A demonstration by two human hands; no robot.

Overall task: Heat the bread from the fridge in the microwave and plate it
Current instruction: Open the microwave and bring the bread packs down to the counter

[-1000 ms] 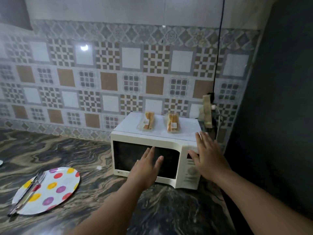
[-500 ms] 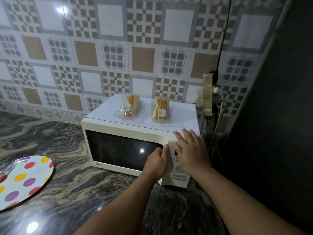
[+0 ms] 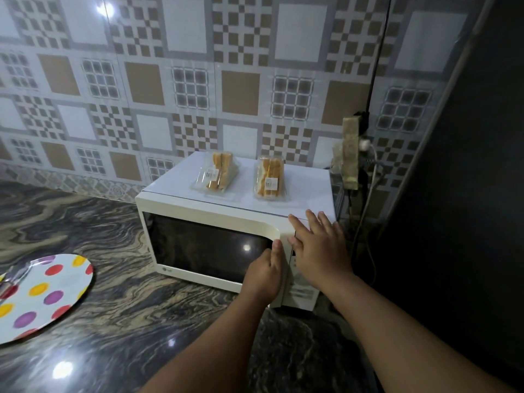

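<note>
Left hand point(image 3: 265, 272) grips microwave door point(image 3: 211, 245) edge; right hand point(image 3: 319, 251) flat, released, braces panel. Risk: hard pull shakes bread packs point(image 3: 270, 178) beyond fingers off top.

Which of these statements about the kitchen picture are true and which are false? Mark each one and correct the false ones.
1. Two wrapped bread packs lie on top of the microwave. True.
2. The microwave door stands wide open. False: it looks shut.
3. The left hand grips the door's right edge. True.
4. The right hand holds a bread pack. False: it lies flat on the microwave's control panel side.
5. The dotted plate holds the bread. False: no bread is on it; it sits on the counter left of the microwave.
</note>
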